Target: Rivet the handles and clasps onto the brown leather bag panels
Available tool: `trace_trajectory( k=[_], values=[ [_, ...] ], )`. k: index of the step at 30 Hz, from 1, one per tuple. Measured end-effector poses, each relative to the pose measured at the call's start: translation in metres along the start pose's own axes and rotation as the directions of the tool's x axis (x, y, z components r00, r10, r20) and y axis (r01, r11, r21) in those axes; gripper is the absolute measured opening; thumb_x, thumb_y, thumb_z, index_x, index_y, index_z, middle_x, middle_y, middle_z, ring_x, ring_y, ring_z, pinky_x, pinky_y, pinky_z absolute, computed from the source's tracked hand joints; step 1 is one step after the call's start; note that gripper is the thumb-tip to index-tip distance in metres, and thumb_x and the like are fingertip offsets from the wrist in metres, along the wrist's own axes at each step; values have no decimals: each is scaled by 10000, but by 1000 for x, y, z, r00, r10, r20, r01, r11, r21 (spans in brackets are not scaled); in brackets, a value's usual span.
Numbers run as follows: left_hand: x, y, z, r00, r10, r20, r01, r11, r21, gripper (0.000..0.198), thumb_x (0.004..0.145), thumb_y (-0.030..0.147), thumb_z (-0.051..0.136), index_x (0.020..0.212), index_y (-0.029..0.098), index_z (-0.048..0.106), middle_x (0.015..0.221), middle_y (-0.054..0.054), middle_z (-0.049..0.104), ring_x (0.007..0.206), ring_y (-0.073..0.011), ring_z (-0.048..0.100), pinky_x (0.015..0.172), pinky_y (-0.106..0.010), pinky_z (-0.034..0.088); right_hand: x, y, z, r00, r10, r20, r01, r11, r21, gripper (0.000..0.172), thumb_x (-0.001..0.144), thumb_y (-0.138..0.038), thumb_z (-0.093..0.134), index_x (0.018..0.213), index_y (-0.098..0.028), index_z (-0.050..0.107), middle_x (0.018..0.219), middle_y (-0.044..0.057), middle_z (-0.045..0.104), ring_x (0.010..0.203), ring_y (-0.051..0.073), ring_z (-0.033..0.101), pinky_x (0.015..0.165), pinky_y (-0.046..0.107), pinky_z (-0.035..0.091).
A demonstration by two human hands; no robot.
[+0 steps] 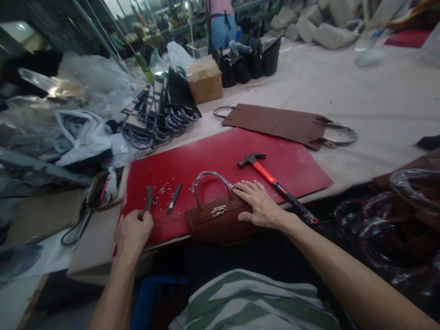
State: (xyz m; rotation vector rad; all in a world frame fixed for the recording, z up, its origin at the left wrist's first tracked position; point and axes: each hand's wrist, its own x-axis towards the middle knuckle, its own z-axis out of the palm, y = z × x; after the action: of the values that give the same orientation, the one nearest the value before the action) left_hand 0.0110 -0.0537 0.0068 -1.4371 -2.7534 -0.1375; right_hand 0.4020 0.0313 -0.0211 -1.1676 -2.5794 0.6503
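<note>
- Workbench [360, 101] noted: one red board [213, 156], with one hammer [275, 183] and one punch [174, 198] laid on it.
- One bag [220, 222] at board's near edge, pressed by right hand [260, 205], fingers flat, open.
- Left hand [132, 233] closed on one bar [148, 198].

A hammer [278, 186] with a red-and-black handle lies on the right of a red board [213, 156]. Small rivets [161, 189] and a thin blade tool [174, 198] sit on its near left. Beyond it on the desk [378, 105] lies a flat brown panel [275, 121] with handles. Farther left are a cardboard box [205, 80], black bags [252, 62] and stacked black panels [165, 110].
</note>
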Motion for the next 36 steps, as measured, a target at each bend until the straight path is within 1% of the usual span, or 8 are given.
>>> trace_trajectory(
  k=[2, 5, 8, 11, 16, 22, 28, 36],
  values=[
    [-7, 11, 2, 981, 103, -162, -106, 994, -9, 334, 860, 348, 486, 975, 124, 705, 973, -185, 681, 906, -343, 632, 820, -465, 488, 0, 1, 1, 1000, -1, -3, 1, 1000, -11, 828, 763, -432, 763, 1477, -167, 439, 1537, 128, 407, 1428, 345, 314, 1185, 576, 184],
    [-31, 35, 7, 860, 317, -401, -384, 918, -98, 283, 915, 321, 494, 1024, 126, 669, 1098, -170, 646, 1031, -313, 605, 911, -443, 473, 1, 2, 1, 1000, 1, 1, -1, 1000, -19, 794, 783, -414, 741, 1477, -172, 440, 1531, 130, 418, 1429, 341, 318, 1182, 579, 194],
    [-62, 64, 15, 759, 545, -356, -638, 733, -237, 170, 943, 285, 535, 1025, 189, 649, 1086, -106, 641, 1024, -261, 596, 922, -397, 472, 2, 2, 2, 1000, 8, -3, -8, 1000, -18, 735, 816, -386, 702, 1474, -188, 443, 1515, 128, 441, 1424, 338, 328, 1175, 589, 201],
    [-83, 86, 24, 723, 633, -277, -691, 651, -313, 124, 921, 252, 596, 1027, 198, 632, 1073, -90, 625, 1003, -255, 579, 906, -398, 467, 2, 3, 3, 999, 11, -31, -12, 1000, -9, 662, 845, -355, 660, 1456, -198, 460, 1499, 128, 457, 1414, 327, 344, 1172, 585, 203],
    [-84, 95, 32, 738, 614, -280, -673, 644, -364, 56, 903, 208, 604, 956, 191, 607, 1011, -88, 622, 958, -259, 555, 864, -404, 441, 0, -1, 11, 984, -47, -170, 61, 995, 78, 529, 856, -277, 614, 1367, -202, 503, 1413, 135, 516, 1330, 293, 434, 1141, 580, 237],
    [-79, 99, 39, 799, 477, -366, -601, 647, -469, 161, 897, 184, 552, 761, 210, 470, 799, -47, 552, 811, -225, 525, 773, -363, 434, 0, -14, 15, 933, -49, -357, 144, 959, 245, 154, 793, -186, 618, 929, -204, 550, 1152, 107, 616, 1096, 259, 549, 1012, 485, 378],
    [-81, 110, 51, 797, 306, -521, -555, 712, -431, 171, 901, 187, 495, 750, 226, 428, 792, -58, 553, 796, -216, 539, 768, -332, 447, 4, -18, 14, 927, -3, -374, 108, 959, 262, 159, 745, -178, 625, 818, -211, 486, 1075, 94, 618, 1016, 249, 549, 951, 448, 407],
    [-79, 120, 51, 892, 172, -417, -367, 815, -449, 140, 857, 193, 516, 731, 214, 458, 898, -102, 622, 921, -269, 581, 859, -399, 443, 10, -22, 37, 816, 208, -539, -64, 960, 273, 72, 835, -194, 496, 800, -234, 446, 943, 86, 627, 917, 238, 568, 866, 397, 431]
  ],
)
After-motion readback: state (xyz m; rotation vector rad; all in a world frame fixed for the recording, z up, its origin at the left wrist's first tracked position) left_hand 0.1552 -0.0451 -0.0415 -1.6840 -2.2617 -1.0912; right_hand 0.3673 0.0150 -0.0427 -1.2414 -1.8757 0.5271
